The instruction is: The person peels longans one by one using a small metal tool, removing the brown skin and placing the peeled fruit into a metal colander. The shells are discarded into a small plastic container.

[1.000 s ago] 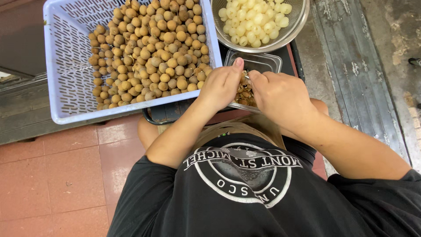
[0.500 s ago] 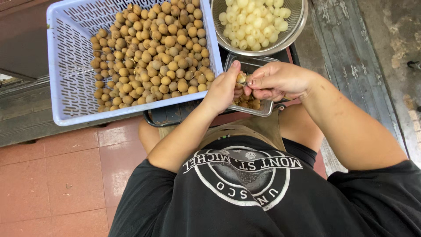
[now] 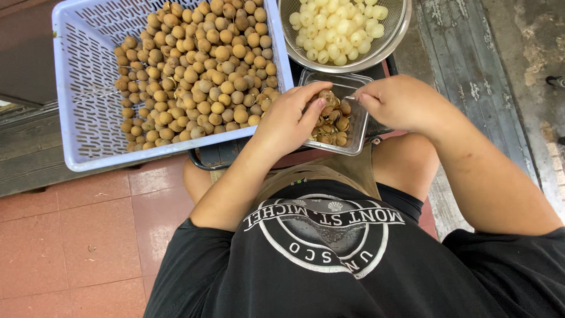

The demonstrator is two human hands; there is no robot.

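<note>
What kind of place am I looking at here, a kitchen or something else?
Probably an informal fruit-peeling spot at floor level, not a fitted kitchen. A blue plastic basket of brown unpeeled fruit, a metal colander of peeled white fruit and a clear shell tray sit above red floor tiles.

A small dark stand [image 3: 207, 154] sits on the floor of red tiles [image 3: 70, 229]. On it rest a light blue basket [image 3: 82, 76] full of brown fruit, a clear tray [image 3: 353, 126] of shells, and a metal strainer [image 3: 395, 36] of peeled fruit.
</note>
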